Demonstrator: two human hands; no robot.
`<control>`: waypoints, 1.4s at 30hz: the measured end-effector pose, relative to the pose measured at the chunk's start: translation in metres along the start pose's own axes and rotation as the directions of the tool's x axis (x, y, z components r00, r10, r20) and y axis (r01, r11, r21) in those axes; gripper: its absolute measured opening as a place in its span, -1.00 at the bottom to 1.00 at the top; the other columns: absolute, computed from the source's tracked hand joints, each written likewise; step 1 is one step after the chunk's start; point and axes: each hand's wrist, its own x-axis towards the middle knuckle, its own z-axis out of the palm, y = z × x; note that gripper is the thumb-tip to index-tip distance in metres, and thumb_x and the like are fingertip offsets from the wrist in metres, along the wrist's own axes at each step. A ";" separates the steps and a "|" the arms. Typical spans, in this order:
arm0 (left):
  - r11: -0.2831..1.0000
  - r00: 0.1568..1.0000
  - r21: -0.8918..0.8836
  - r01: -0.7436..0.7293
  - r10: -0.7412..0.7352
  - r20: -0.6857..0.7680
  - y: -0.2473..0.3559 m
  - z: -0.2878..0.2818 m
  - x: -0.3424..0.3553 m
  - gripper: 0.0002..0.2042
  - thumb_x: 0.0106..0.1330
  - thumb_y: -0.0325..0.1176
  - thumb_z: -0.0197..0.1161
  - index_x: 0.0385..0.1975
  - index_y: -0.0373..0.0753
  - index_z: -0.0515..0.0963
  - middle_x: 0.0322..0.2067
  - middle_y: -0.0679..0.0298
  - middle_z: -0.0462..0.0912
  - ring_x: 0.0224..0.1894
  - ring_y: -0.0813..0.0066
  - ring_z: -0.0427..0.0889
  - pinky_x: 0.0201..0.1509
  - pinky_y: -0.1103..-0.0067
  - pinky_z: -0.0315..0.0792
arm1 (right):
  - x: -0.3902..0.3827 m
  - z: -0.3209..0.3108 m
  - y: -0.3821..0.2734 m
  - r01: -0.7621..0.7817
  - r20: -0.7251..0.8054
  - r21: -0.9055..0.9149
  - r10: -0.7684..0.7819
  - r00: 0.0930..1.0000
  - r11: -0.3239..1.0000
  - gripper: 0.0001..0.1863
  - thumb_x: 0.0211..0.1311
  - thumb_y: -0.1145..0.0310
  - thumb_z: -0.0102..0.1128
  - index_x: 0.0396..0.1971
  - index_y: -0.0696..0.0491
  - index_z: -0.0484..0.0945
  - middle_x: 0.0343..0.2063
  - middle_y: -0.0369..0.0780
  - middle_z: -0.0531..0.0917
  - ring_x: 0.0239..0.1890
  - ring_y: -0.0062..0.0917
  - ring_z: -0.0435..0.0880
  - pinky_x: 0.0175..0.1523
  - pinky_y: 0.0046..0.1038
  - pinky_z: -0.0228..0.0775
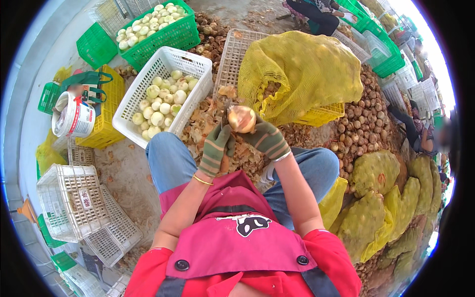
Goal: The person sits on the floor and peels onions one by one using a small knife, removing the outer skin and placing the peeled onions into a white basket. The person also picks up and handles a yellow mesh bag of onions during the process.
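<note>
In striped green gloves, my left hand is closed round what looks like a small knife, partly hidden by my fingers and the onion. My right hand grips a partly peeled onion, held just right of the blade. Loose onion skins lie beneath both hands. Left of them stands a white crate of peeled onions. Beyond the right hand, a yellow mesh sack drapes over a yellow crate.
A green crate of peeled onions stands behind. At left are a bucket and stacked crates. At right lie unpeeled onions and full sacks. Two other people sit at upper and far right.
</note>
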 end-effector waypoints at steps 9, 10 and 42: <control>0.872 1.000 0.489 -0.018 0.023 -0.004 -0.011 -0.010 -0.005 -0.46 0.28 -0.36 0.34 0.26 -0.32 0.38 -0.44 0.43 0.51 -0.47 0.76 0.37 -0.44 0.70 0.32 | -0.019 -0.015 0.036 0.117 -0.272 -0.437 -0.255 0.928 0.892 -0.23 0.03 0.41 0.41 0.27 0.06 0.25 0.04 -0.22 0.52 0.01 -0.48 0.59 0.14 -0.39 0.49; 0.858 1.000 0.513 -0.013 0.016 -0.001 -0.010 -0.011 -0.009 -0.45 0.27 -0.34 0.35 0.26 -0.30 0.38 -0.47 0.41 0.51 -0.50 0.75 0.35 -0.45 0.70 0.32 | -0.018 -0.019 0.037 0.132 -0.279 -0.416 -0.264 0.923 0.900 -0.25 0.04 0.40 0.41 0.26 0.07 0.26 0.03 -0.21 0.53 0.01 -0.49 0.59 0.13 -0.40 0.50; 0.866 0.987 0.477 -0.153 0.153 0.039 -0.021 -0.018 -0.010 -0.60 0.48 -0.19 0.06 0.13 -0.36 0.50 -0.64 0.42 0.46 -0.64 0.71 0.37 -0.61 0.63 0.25 | -0.016 -0.012 0.063 0.278 -0.171 -0.588 -0.453 0.875 0.759 -0.17 -0.10 0.38 0.55 0.19 0.10 0.26 -0.08 -0.24 0.53 -0.02 -0.57 0.54 0.01 -0.54 0.51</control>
